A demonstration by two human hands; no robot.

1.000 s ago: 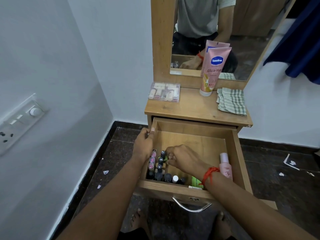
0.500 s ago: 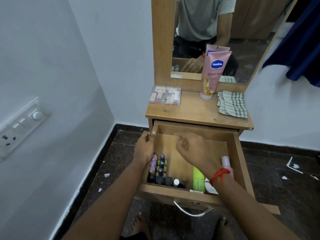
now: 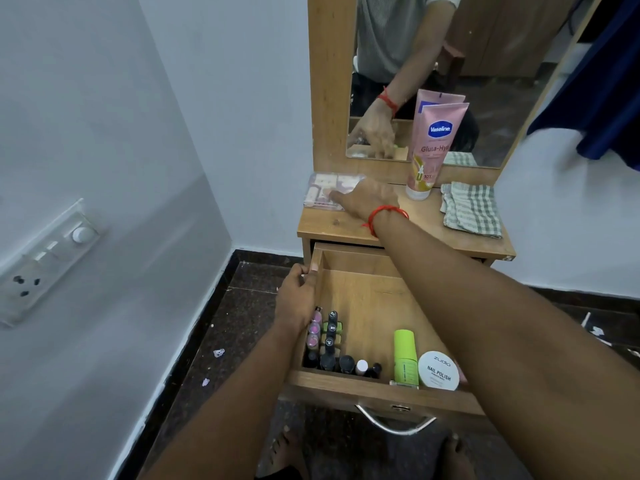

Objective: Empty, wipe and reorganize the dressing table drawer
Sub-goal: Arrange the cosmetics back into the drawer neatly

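Gripping the left wall of the drawer, the left hand has its thumb over the top edge and its fingers curled round the outside. The drawer is of pale wood, pulled well out from under the table, with a curved metal handle on its front. Most of its floor is bare. Small dark-capped bottles, some pink and some green, stand packed in the front left corner. A green bottle lies near the front wall, and a round white tub marked "nail polish" lies just beside it on the right, partly under the right forearm.

The right hand, with a red thread at the wrist, reaches across the tabletop with fingers stretched onto a clear plastic box at the back left. Motion blur hides whether the fingers clamp the box or only touch it. A pink tube stands cap down against the mirror, and a checked cloth lies folded to its right.

Half a second ago the right hand hovered over the middle of the drawer; it has since lifted out to the box. The left hand has kept its hold, and the tub, then mostly covered by the arm, now shows its label.
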